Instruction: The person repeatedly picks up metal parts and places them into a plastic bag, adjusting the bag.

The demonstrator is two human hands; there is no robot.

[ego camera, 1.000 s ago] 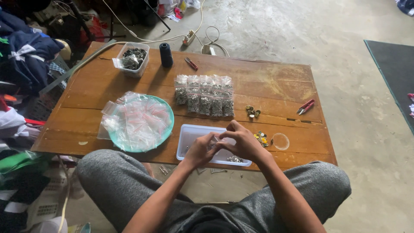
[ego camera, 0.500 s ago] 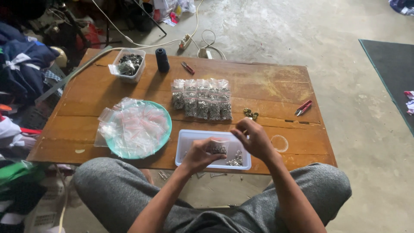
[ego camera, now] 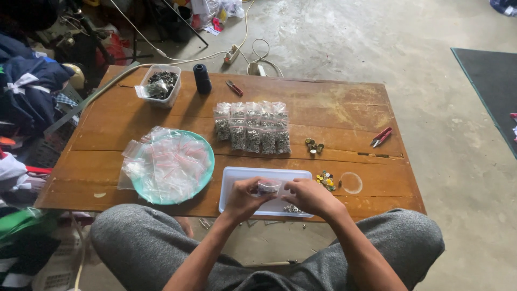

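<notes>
My left hand and my right hand meet over a white rectangular tray at the near edge of a low wooden table. Between their fingertips they hold a small clear plastic bag with little metal pieces in it. More small metal pieces lie in the tray under my right hand. A row of several filled small bags lies in the table's middle. Left of the tray, a teal plate carries a heap of empty clear bags.
A clear tub of dark metal parts and a black thread spool stand at the back left. Red snips lie at the right, small red pliers at the back. Loose coloured buttons, brass studs. Clothes pile up on the left floor.
My right hand has come back from the table's right side to the tray. Both hands now hold the small bag together over the tray.
</notes>
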